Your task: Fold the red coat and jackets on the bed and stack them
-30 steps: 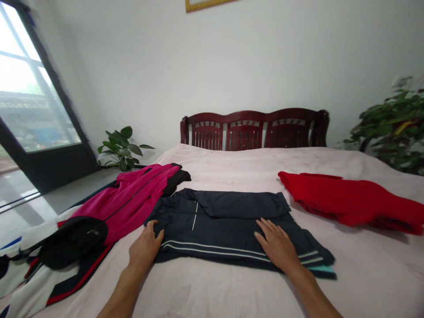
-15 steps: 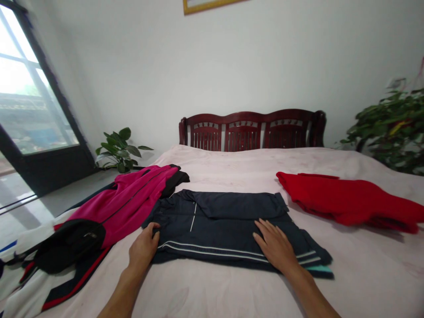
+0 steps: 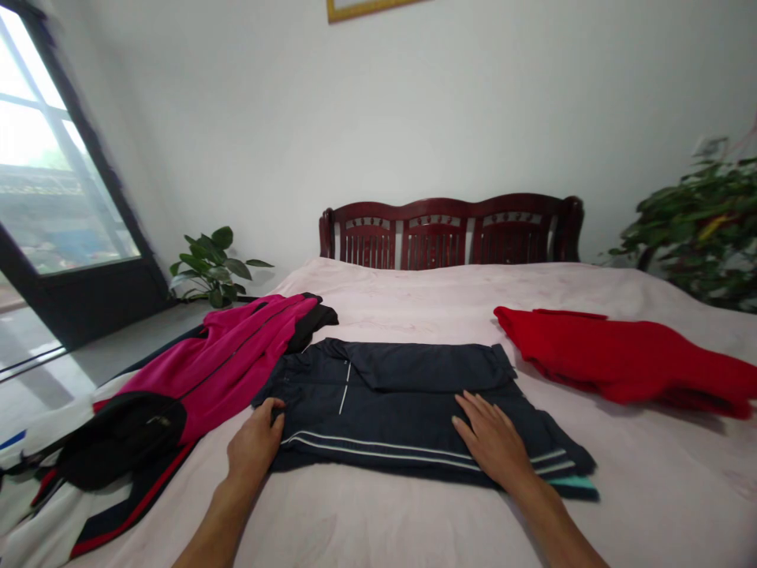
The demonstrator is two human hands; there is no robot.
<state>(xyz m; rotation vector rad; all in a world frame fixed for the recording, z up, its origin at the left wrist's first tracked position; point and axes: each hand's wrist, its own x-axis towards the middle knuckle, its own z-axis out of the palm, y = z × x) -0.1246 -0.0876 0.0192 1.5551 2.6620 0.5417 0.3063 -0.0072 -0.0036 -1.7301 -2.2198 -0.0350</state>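
Observation:
Navy track pants (image 3: 408, 406) with white side stripes lie folded over on the bed, legs pointing right. A strip of turquoise cloth (image 3: 573, 481) shows under the leg ends. My left hand (image 3: 256, 438) is at the waist end, its fingers curled over the edge and closed on the fabric. Flat on the leg part rests my right hand (image 3: 494, 435), fingers stretched and slightly apart. It presses on the cloth without gripping it.
A pink garment (image 3: 230, 355), a black cap-like item (image 3: 124, 442) and white-and-navy clothing (image 3: 118, 513) lie left. A folded red garment (image 3: 615, 359) lies right on the pale pink bedsheet (image 3: 414, 308). Behind stand a wooden headboard (image 3: 434, 233) and plants (image 3: 216, 268).

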